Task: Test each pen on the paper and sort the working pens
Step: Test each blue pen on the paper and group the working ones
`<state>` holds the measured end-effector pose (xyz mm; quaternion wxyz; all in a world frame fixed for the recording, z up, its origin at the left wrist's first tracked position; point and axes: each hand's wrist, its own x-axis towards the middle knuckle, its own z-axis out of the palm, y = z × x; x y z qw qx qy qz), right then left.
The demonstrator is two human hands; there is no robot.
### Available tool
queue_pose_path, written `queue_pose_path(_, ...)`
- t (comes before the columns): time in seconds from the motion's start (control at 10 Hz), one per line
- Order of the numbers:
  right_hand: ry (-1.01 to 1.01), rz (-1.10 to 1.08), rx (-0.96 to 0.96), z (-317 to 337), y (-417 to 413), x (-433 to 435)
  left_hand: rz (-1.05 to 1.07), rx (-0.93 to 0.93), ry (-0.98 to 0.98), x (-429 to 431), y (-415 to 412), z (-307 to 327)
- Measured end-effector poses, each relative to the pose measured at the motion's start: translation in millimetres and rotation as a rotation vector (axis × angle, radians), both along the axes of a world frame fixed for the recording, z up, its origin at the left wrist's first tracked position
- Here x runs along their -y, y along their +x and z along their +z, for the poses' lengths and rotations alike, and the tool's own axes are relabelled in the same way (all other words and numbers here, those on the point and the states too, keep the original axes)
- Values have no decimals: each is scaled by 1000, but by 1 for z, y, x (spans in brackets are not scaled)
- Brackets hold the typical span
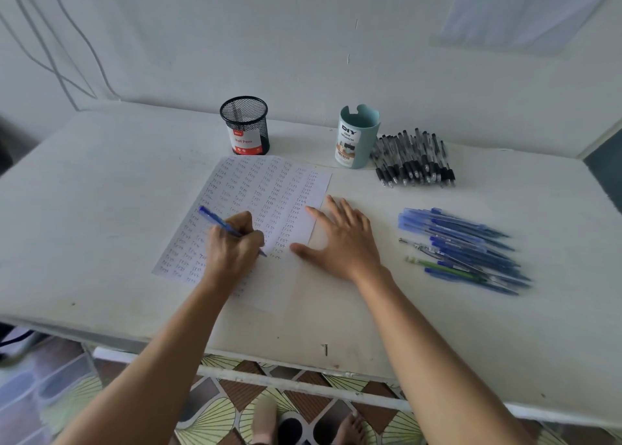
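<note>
A white sheet of paper (269, 188), covered with rows of the handwritten word "Test", lies slanted on the white table (101, 209). My left hand (232, 246) grips a blue pen (215, 220), whose tip touches the paper near the sheet's middle. My right hand (340, 235) lies flat with spread fingers on the paper's right edge. To the right lies a pile of blue pens (461, 242) with a green one (437, 265) among them. Behind it sits a pile of black pens (414, 160).
A black mesh pen cup (244, 124) stands at the back behind the paper. A pale teal desk organizer cup (357, 136) stands to its right, next to the black pens. A wall rises behind the table. The table's front edge is near my body, patterned floor below.
</note>
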<state>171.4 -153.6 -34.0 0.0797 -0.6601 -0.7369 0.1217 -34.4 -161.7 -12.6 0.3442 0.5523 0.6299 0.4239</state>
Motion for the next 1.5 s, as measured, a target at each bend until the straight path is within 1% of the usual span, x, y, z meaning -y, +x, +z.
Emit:
queue_pose_path(0.1,1,-2,0,0,0,0,-66,-64,21,0,1,-1)
queue_pose_path(0.4,7,-1,-7,-1,0,1,-124,-160,28,0,6,1)
queue_pose_path(0.7,11,-6,-9,-1,0,1,-139,-121,57,2,6,0)
queue_pose_path(1.2,8,-8,-14,0,-1,2,-193,-152,96,-1,7,-6)
queue_pose_path(1.5,9,-6,-13,0,0,1,-198,-153,87,-1,8,-5)
